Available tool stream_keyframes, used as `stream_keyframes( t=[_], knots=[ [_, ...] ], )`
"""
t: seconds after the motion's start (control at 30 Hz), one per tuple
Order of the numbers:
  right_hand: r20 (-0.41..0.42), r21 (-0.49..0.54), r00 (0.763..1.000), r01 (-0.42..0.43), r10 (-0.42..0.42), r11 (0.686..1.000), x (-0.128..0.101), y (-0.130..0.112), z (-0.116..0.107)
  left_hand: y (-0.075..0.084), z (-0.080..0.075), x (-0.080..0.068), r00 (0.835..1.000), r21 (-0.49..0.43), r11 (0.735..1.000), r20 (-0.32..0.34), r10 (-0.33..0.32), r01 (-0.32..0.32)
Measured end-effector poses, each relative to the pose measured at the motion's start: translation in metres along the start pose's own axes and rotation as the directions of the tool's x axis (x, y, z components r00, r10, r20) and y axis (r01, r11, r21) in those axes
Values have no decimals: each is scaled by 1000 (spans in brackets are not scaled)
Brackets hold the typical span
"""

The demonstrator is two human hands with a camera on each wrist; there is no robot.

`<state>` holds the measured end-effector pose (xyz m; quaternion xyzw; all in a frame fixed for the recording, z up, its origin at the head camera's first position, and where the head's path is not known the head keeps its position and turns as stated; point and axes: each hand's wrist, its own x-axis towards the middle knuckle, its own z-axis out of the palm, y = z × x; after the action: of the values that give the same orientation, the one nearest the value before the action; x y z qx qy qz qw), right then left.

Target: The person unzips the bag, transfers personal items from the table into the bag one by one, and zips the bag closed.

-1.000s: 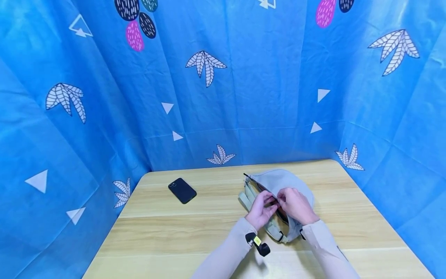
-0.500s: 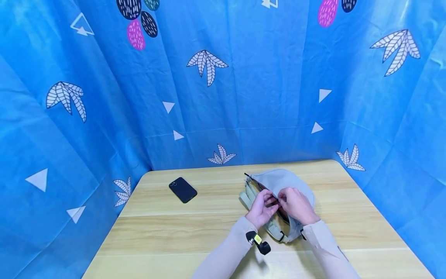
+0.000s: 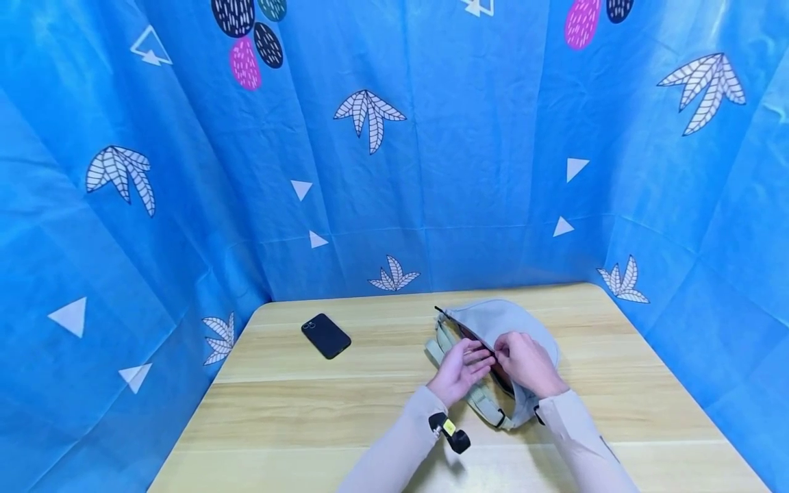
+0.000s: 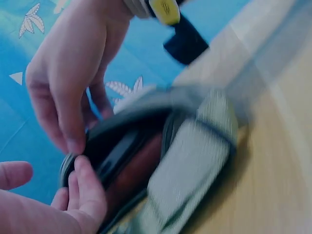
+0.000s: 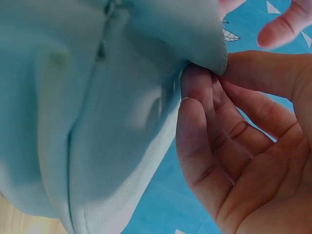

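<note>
At the left of the table (image 3: 277, 418), toward its far side, a dark phone (image 3: 326, 336) lies with its camera lenses up, well apart from both hands. Farther right comes the left hand (image 3: 458, 372), its fingers mostly straight and the thumb held away, holding nothing that shows; its fingertips sit at the mouth of the grey-green bag (image 3: 524, 325), right beside the other hand's fingers. The bag lies on the right part of the table, its opening turned toward the left hand, with a pale strap (image 3: 485, 405) along the near left side. Inside, the left wrist view gives a reddish-brown patch and a dark, glossy strip, though blur makes it hard to say whether these are lining or contents. Rightmost, the right hand (image 3: 529, 364) pinches the bag's edge between thumb and fingers, with some fingertips tucked under the fabric.

The step in hand looks to be working at the bag's mouth, one hand gripping the edge while the other stays free. The next move seems to call for a steady right pinch, so the gap does not sag shut, and a clear way in for the left fingers.
</note>
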<state>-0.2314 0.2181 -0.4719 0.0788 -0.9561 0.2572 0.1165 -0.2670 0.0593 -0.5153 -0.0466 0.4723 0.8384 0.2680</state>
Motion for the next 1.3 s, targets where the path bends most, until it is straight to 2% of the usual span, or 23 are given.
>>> stream_keyframes(
  t=[0.2, 0.33, 0.5, 0.77, 0.9, 1.0, 1.07, 1.13, 1.2, 1.3],
  knots=[
    [10, 15, 1000, -9, 9, 1000, 0, 2, 0, 14, -29, -7, 997, 159, 985, -25, 72, -67],
    [14, 19, 1000, -5, 5, 1000, 1, 3, 0, 29, -51, -10, 986, 275, 953, -76, 149, -123],
    [15, 27, 1000, -4, 4, 1000, 1, 2, -1, 51, -86, -11, 952, 432, 884, -149, 266, -179],
    [23, 28, 1000, -11, 11, 1000, 1, 1, 0, 85, -142, -13, 897, 622, 772, -255, 362, -135],
    [20, 28, 1000, -9, 8, 1000, 0, 2, 0, 98, -160, -14, 856, 729, 680, -301, 420, -77],
    [20, 28, 1000, -9, 9, 1000, -1, 2, -1, 107, -169, -16, 807, 798, 603, -349, 476, -11],
    [18, 31, 1000, -10, 10, 999, -1, 2, -1, 113, -173, -18, 771, 821, 570, -380, 510, 28],
    [19, 36, 1000, -10, 10, 999, -1, 2, -2, 119, -178, -20, 738, 834, 550, -401, 544, 47],
    [21, 39, 1000, -10, 9, 999, -1, 1, -2, 123, -185, -21, 712, 833, 550, -420, 562, 58],
    [23, 37, 1000, -12, 12, 999, -1, 1, -3, 128, -197, -20, 697, 832, 550, -435, 569, 70]
  ],
)
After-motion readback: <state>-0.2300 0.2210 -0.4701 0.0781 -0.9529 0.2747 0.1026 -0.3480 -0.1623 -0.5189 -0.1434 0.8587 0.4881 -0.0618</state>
